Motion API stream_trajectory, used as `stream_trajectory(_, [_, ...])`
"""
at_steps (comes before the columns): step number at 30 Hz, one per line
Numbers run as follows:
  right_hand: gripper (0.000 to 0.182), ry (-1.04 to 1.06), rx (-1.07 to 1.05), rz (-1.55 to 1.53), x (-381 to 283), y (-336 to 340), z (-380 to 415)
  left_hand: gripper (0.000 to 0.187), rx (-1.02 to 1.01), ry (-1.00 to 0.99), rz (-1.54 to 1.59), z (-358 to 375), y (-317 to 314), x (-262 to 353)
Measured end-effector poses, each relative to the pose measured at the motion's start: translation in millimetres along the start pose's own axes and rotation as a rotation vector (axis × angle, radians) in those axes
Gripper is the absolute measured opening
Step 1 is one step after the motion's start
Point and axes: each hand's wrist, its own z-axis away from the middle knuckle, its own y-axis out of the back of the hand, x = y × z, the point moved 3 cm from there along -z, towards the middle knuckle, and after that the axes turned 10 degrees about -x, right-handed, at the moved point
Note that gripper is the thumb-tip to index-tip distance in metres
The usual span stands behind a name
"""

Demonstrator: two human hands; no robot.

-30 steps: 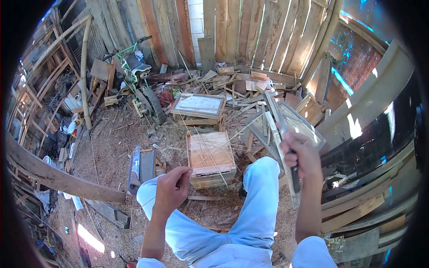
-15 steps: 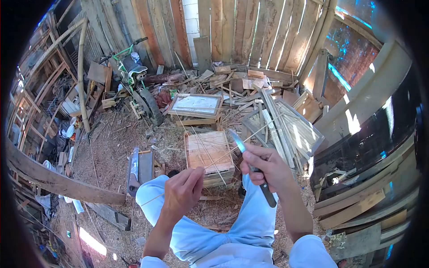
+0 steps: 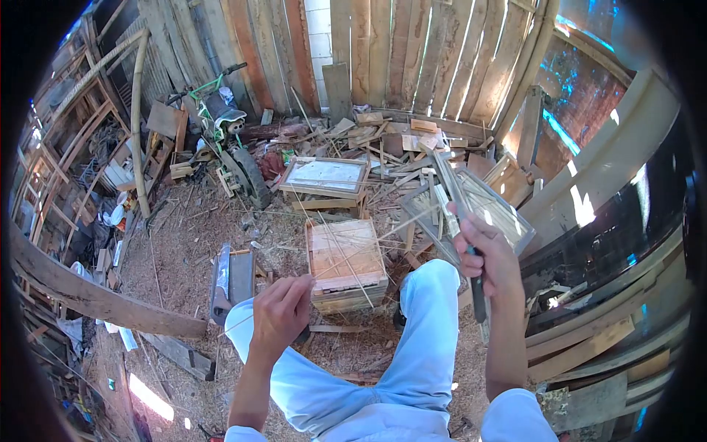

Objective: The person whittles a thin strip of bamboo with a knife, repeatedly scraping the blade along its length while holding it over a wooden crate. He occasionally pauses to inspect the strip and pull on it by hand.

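Observation:
My left hand [image 3: 283, 309] pinches a thin wooden strip [image 3: 352, 258], which slants up to the right past the fingers and pokes out below the fist on the left. A knife [image 3: 479, 298] with a dark handle is gripped in my right hand [image 3: 487, 254], its blade pointing up and blurred by motion. The right hand is raised beyond my right knee, apart from the strip. Between my knees stands a low wooden box [image 3: 346, 254] with several thin strips lying across its top.
A handsaw [image 3: 222, 276] rests by a dark board at left. Behind the box sits a framed panel [image 3: 324, 173]. A slatted frame [image 3: 490, 210] leans at right near scrap wood [image 3: 368, 136]. A small green motorbike [image 3: 228, 136] stands at the back left.
My right hand has moved right with the knife, away from the strip, and the blade has turned more upright. My left hand has shifted slightly left and down, still pinching the strip.

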Motion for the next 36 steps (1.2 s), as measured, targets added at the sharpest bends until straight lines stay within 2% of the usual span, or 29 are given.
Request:
stream_trajectory(2, [0.041,-0.007,0.011,0.005,9,-15,4,0.009,-0.03,0.06,0.046,-5,-5,3])
stream_trajectory(3, [0.039,-0.032,-0.061,0.071,17,-21,4,0.008,-0.061,0.122,0.092,-7,-8,4])
stream_trajectory(5, [0.036,-0.057,-0.131,0.137,32,-36,6,0.009,-0.084,0.119,0.147,-14,-10,13])
stream_trajectory(7, [0.033,-0.138,-0.321,0.048,47,-57,6,0.01,-0.106,0.114,0.2,-20,-12,22])
stream_trajectory(10, [0.032,-0.125,-0.34,0.087,58,-67,2,0.009,-0.125,0.085,0.252,-22,-12,30])
stream_trajectory(11, [0.025,-0.144,-0.311,0.039,57,-66,3,0.009,-0.152,0.108,0.28,-21,-10,31])
stream_trajectory(16, [0.025,-0.168,-0.32,0.043,43,-57,9,0.009,-0.142,0.095,0.298,-14,-7,32])
stream_trajectory(22, [0.026,-0.168,-0.232,0.027,40,-46,13,0.009,-0.185,0.113,0.241,8,-2,30])
stream_trajectory(25, [0.035,-0.202,-0.155,0.055,50,-36,17,0.008,-0.192,0.133,0.259,33,1,27])
stream_trajectory(27, [0.033,-0.213,-0.131,0.018,57,-27,17,0.008,-0.282,0.205,0.225,47,5,22])
stream_trajectory(31, [0.033,-0.28,-0.153,-0.009,64,-27,16,0.008,-0.229,0.143,0.238,65,4,14])
stream_trajectory(33, [0.034,-0.212,-0.109,-0.035,64,-18,13,0.007,-0.258,0.263,0.249,69,9,7])
stream_trajectory(36, [0.035,-0.171,-0.038,-0.026,57,-9,10,0.006,-0.229,0.276,0.257,75,6,-2])
